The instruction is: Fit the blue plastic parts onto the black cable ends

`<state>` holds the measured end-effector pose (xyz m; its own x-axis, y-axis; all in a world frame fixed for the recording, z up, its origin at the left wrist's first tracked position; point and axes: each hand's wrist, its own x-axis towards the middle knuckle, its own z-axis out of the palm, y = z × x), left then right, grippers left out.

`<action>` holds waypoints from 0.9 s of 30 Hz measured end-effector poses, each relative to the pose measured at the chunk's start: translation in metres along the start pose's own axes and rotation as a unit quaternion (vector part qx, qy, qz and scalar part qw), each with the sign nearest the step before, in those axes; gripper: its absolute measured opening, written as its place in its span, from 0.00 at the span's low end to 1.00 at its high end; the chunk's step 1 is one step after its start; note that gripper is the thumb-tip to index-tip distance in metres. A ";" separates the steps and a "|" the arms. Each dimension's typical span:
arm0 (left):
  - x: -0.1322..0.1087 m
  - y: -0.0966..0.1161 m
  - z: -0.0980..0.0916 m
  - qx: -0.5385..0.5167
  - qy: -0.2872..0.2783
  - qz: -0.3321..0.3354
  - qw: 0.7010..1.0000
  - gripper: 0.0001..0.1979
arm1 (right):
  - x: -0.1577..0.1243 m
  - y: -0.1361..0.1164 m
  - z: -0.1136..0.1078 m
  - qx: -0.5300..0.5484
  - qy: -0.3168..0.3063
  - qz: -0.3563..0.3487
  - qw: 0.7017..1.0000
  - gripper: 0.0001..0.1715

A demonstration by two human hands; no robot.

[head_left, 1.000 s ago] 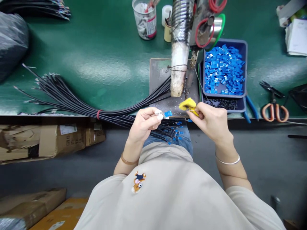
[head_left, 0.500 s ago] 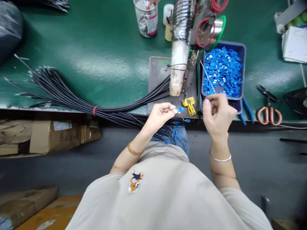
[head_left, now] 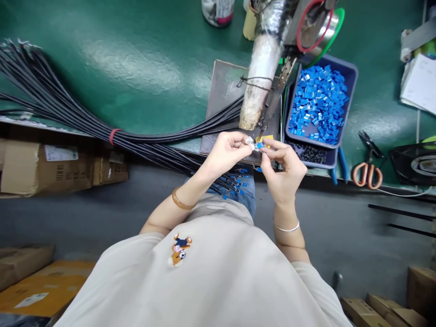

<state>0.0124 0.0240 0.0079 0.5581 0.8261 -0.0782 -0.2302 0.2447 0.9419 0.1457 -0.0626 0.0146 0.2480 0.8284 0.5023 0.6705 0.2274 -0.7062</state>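
Above the tabletop's (head_left: 153, 93) near edge, the left hand's (head_left: 232, 150) fingers pinch a small blue connector (head_left: 260, 145). The right hand's (head_left: 284, 168) fingertips meet its far end; whether they grip, I can't tell. Seemingly close-up terminal work, calling next for steady alignment.
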 end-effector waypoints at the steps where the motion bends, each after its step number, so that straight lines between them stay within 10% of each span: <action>1: 0.001 0.000 0.000 -0.008 0.002 -0.001 1.000 0.07 | 0.001 0.000 0.001 0.001 0.000 -0.002 1.000 0.06; 27: -0.002 -0.001 0.000 -0.008 0.009 -0.010 1.000 0.09 | 0.010 -0.006 -0.004 -0.020 -0.028 -0.005 0.999 0.07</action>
<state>0.0117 0.0223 0.0076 0.5487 0.8297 -0.1026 -0.2321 0.2691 0.9347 0.1470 -0.0580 0.0255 0.2023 0.8532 0.4807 0.7005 0.2170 -0.6799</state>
